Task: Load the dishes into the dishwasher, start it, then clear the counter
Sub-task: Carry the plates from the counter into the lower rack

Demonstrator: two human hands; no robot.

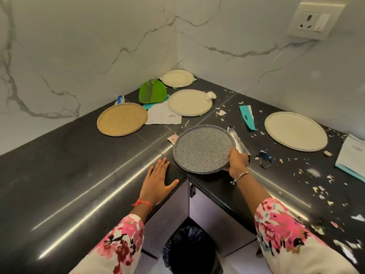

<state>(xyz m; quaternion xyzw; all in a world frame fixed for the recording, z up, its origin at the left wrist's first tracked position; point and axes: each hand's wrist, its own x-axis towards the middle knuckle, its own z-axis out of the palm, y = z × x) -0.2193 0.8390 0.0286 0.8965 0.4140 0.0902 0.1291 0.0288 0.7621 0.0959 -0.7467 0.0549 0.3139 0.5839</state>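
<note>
My right hand [238,161] grips the near-right rim of the round grey speckled plate [203,148] at centre frame on the black counter [69,165]. My left hand [158,178] lies flat, fingers spread. I judge the plate stiff, light and slick, so I would keep hold at the rim.

- The left hand [159,179] lies flat, palm down, fingers spread, on the table [59,165] corner; a red thread [142,203] circles its wrist.
- The right hand [238,162] curls round the near rim of the grey plate [201,148], thumb seemingly on top; a bracelet [244,175] sits at the wrist.
- Both forearms wear floral sleeves [122,246].
</note>
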